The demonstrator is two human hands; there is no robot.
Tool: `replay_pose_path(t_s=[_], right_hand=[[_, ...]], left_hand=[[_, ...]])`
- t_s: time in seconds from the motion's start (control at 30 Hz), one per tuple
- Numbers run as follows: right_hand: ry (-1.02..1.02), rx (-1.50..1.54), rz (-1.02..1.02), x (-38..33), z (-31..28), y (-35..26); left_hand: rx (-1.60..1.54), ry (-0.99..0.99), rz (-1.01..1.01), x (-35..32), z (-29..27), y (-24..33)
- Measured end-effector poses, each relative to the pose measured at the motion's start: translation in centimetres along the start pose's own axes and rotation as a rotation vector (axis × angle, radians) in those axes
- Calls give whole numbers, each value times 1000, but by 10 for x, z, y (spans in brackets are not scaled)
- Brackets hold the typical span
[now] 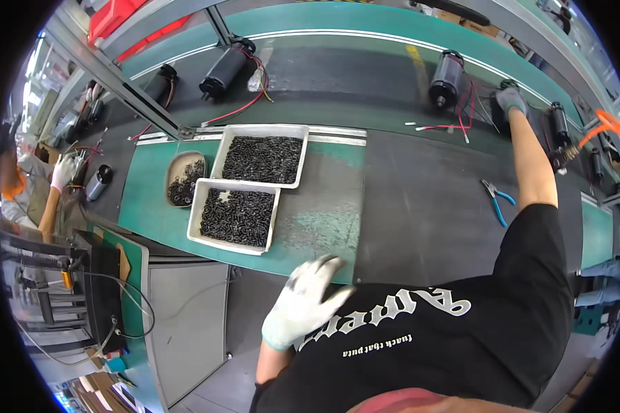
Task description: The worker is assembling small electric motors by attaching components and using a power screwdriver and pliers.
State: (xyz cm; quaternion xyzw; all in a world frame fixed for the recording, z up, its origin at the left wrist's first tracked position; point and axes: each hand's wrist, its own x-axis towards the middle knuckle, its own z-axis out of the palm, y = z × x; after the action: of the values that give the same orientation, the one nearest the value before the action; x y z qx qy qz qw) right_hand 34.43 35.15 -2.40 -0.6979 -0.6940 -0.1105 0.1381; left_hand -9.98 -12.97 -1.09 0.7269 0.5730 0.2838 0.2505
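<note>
The pliers [493,193] lay on the table [420,213]. Beyond them and slightly right, the gloved right hand [511,102] was on a dark motor [501,124] that lay on the belt [351,82]; its fingers partly covered the motor, and I cannot tell how firmly they closed. The gloved left hand [304,300], left of the pliers and nearer the body, held nothing, its thumb well away from the loosely spread fingers. A second motor [446,77] with red wires lay beyond the pliers to their left. Farther left of them, two white trays [229,246] of small black parts stood beside a bowl [183,162] of black rings. An orange hose [607,118] hung beyond the pliers, to their right.
</note>
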Motion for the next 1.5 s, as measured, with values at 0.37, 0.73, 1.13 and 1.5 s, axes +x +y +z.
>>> replay_pose_path(t_s=[0.37, 0.73, 1.13, 1.5], right_hand=[[-353, 5, 65, 45, 68, -212], [-387, 129, -258, -59, 27, -195], [-501, 814, -217, -285, -118, -187], [979, 591, 228, -231, -127, 5]], left_hand=[[-131, 88, -343, -16, 2, -5], [130, 295, -54, 25, -51, -8], [730, 194, -197, 154, -88, -210], [675, 68, -238, 169, -107, -210]])
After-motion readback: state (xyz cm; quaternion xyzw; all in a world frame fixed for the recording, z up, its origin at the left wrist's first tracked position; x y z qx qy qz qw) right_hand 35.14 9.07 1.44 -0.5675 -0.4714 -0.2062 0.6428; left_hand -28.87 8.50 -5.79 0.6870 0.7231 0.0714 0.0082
